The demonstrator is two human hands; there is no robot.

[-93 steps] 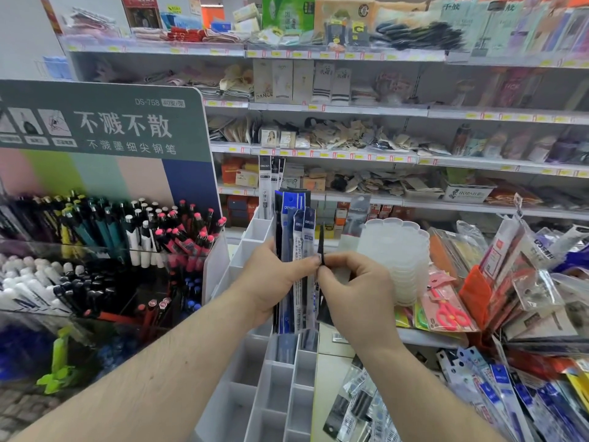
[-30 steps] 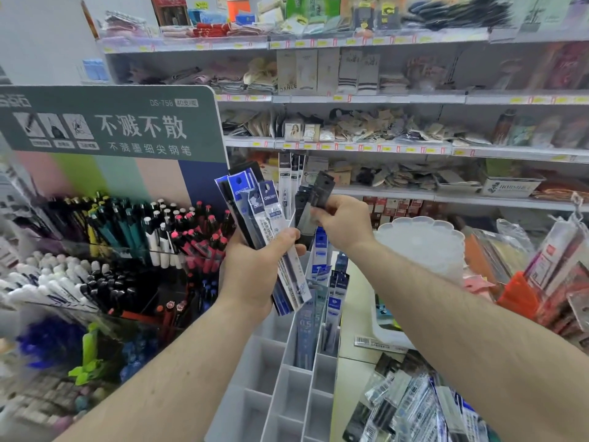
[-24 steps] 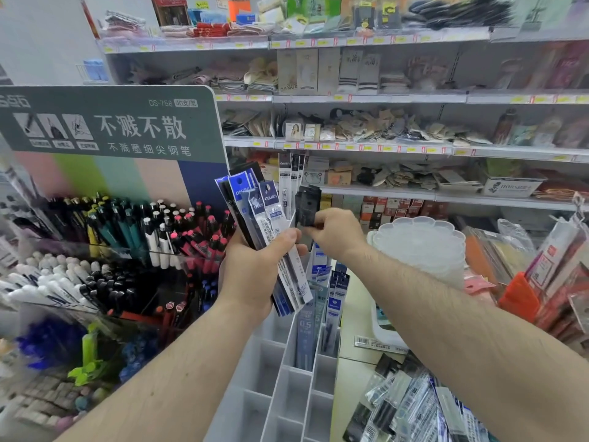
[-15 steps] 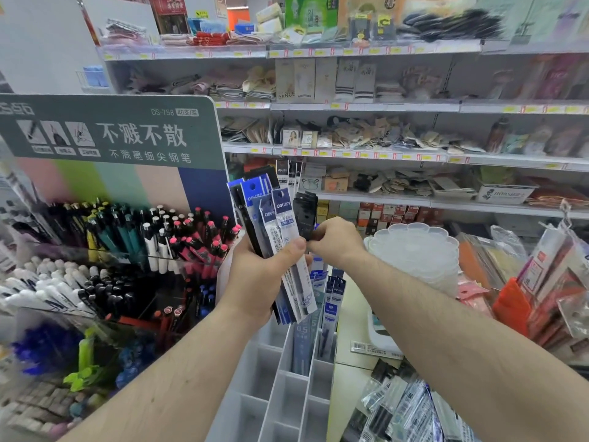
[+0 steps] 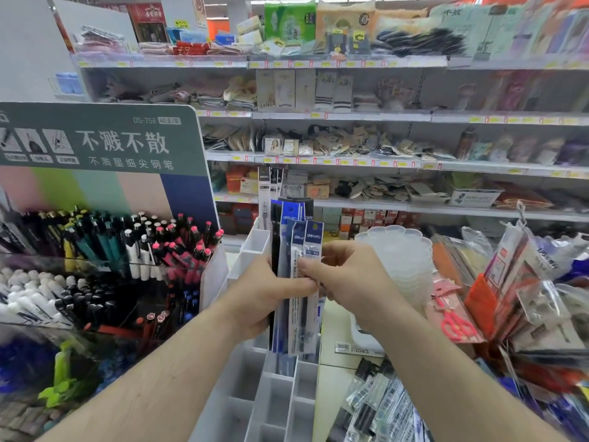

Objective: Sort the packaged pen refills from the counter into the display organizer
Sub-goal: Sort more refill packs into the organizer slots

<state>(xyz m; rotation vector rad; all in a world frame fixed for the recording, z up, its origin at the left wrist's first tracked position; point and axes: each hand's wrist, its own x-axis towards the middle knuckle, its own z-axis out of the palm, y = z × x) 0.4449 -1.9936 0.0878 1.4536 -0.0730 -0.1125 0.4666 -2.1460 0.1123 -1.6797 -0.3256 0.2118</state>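
Background: shop shelves with yellow price tags run across the far wall, packed with socks, cards and small boxes.
Surface: pale counter top, partly covered by a loose heap of packaged refills at lower right.
Left side: pen display with a green sign, full of upright pens, stands just beside the organizer.
Right side: stack of clear scalloped trays sits behind the right hand; red scissors in a packet and hanging plastic bags crowd the far right.
Organizer: white compartmented display organizer lies directly below the hands; a few refill packs already stand upright in its far end.
Left hand grip: left hand is closed around a bundle of refill packs, thumb pressed across the front.
Right hand grip: right hand pinches the front packs of the same bundle with curled fingertips.
Bundle position: held above the organizer's middle compartments, between both hands.
Bundle axis: long axis is near vertical, blue printed headers up, lower ends pointing down at the compartments.
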